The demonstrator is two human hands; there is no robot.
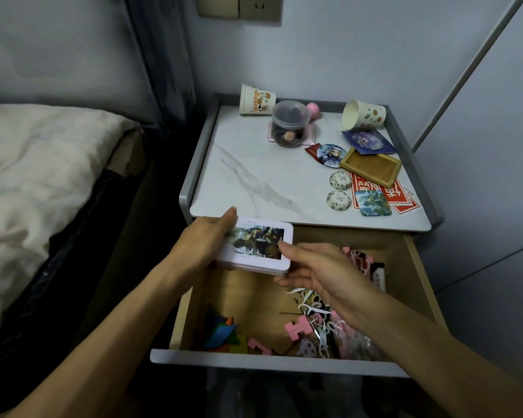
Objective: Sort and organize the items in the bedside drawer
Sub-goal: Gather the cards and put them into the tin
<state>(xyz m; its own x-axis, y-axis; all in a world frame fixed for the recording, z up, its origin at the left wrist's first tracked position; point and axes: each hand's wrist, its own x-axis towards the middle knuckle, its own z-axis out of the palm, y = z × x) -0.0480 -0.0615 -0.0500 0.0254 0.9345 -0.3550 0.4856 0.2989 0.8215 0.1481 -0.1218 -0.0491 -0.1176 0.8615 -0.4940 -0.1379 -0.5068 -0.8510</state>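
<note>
Grips the left end of a white card box [257, 244] with the left hand [207, 239], one digit laid along the far edge, the rest wrapped out of sight beneath. Pinches the box's near right corner with the right hand [317, 267], thumb tip on the pictured top face, fingers curled under. Held flat between the two hands, above the back left part of the open drawer [284, 362], clear of what lies inside.

Directly beneath the right hand and wrist, on the drawer floor: a tangle of white floss picks [310, 306] mixed with pink plastic pieces [298, 327]. Just past the right hand's knuckles, near the drawer's right wall: a small white stick [380, 277], too dim to name. Under the left forearm, in the drawer's near left corner: a heap of coloured flat shapes [221, 333].

Beyond both hands, on the marble-patterned bench [248, 176]:
- Far ahead of the left hand, a paper cup [255, 101] tipped on its side.
- Far ahead of the right hand, a second paper cup [364, 114], also on its side.
- Between them, a clear lidded jar [290, 123], upright on a pink pad.
- Nearer the right hand, a wooden tray [370, 167] overlapping red stickers [402, 197].
- Just left of those, round badges [340, 188].

Well off to the left hand's outer side: a bed [27, 176] with pale bedding.
</note>
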